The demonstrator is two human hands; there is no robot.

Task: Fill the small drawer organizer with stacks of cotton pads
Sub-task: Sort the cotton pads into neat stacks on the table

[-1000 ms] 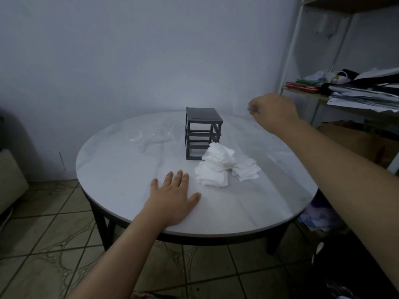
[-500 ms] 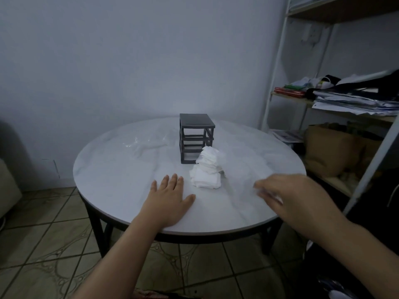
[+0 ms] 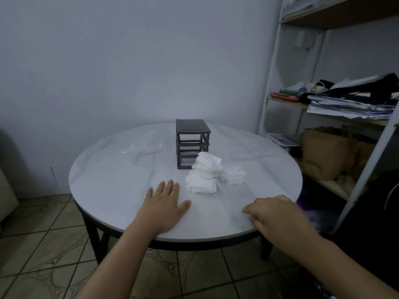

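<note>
The fingers [image 3: 170, 186] of the left hand [image 3: 165, 209] lie straight and flat on the round table [image 3: 112, 180]. The fingers [image 3: 250, 210] of the right hand [image 3: 278, 214] are bent, with the tips on the table; I cannot tell if they hold something. The cotton pads [image 3: 207, 171] are heaped just beyond the hands, right in front of the dark drawer organizer [image 3: 191, 143].

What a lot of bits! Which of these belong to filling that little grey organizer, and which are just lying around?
For the job: drawer organizer, pile of cotton pads.
Just lying about: clear plastic wrapper, papers on the shelf, brown bag.
</note>
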